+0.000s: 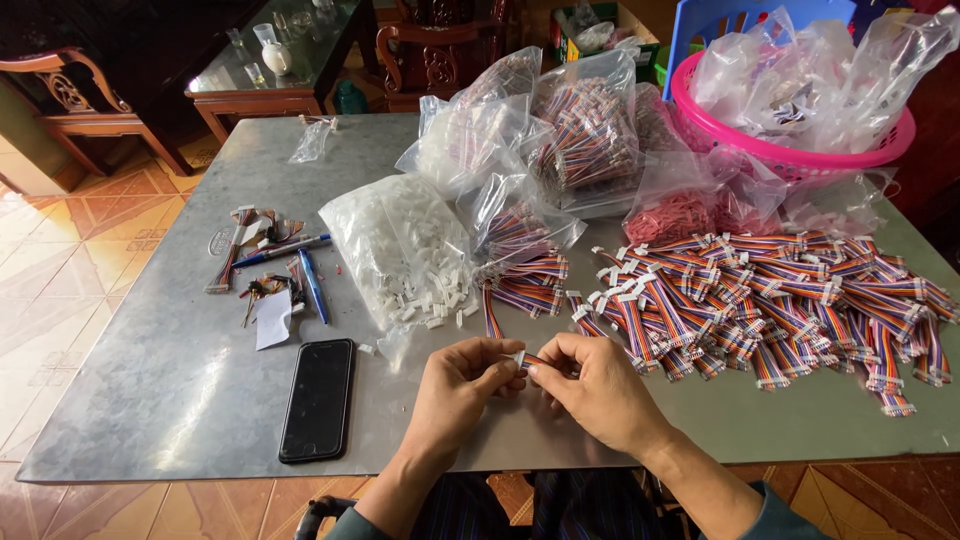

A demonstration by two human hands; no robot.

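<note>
Centrally, both hands (535,385) pinch connector (519,358), near table edge (560,458)

Open surface (150,400) left of phone (317,398); cable heap (770,300) blocks right, bags (520,160) block behind, pens (300,270) clutter left.

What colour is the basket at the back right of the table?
Pink: the basket is a bright pink plastic one holding clear bags, seen best in the head view.

Orange-brown glossy floor tiles (70,250) are seen under daylight; a carved dark wooden chair (75,100) and a glass-topped wooden side table (270,75) are placed behind the grey metal table (150,380)
</note>
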